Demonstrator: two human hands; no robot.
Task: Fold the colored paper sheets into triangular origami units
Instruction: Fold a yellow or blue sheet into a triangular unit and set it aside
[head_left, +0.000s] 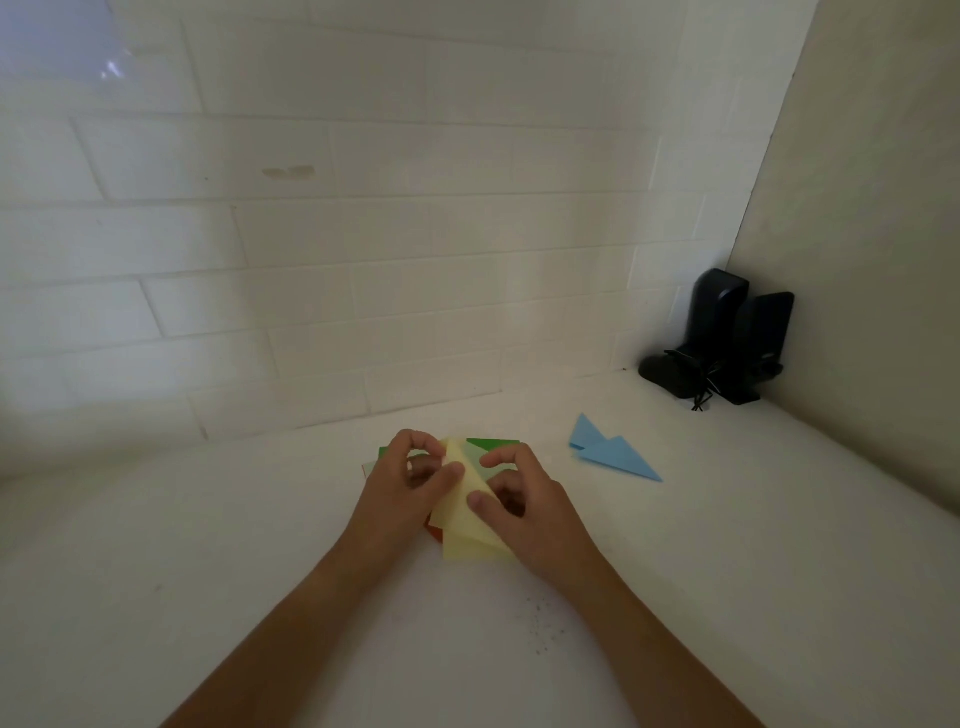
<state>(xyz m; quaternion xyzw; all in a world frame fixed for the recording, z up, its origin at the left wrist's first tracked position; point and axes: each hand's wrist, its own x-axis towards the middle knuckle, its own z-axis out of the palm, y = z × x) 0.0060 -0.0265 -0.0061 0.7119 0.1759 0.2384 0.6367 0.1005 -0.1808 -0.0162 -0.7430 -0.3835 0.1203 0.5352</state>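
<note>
Centre of frame: left hand (415, 480) and right hand (519, 499) are both pinching a yellow sheet (465, 514), partly folded, lying over green paper (493, 445) (red edge showing beneath). Right of centre: two blue triangles (613, 453) are lying on the counter (208, 545). Far right: black speakers (727, 338).

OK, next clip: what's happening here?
A person is folding a yellow paper sheet on a white counter. The left hand and right hand both pinch it, part-folded, over a stack of colored sheets. Two finished blue triangles lie to the right; black speakers stand in the corner.
</note>
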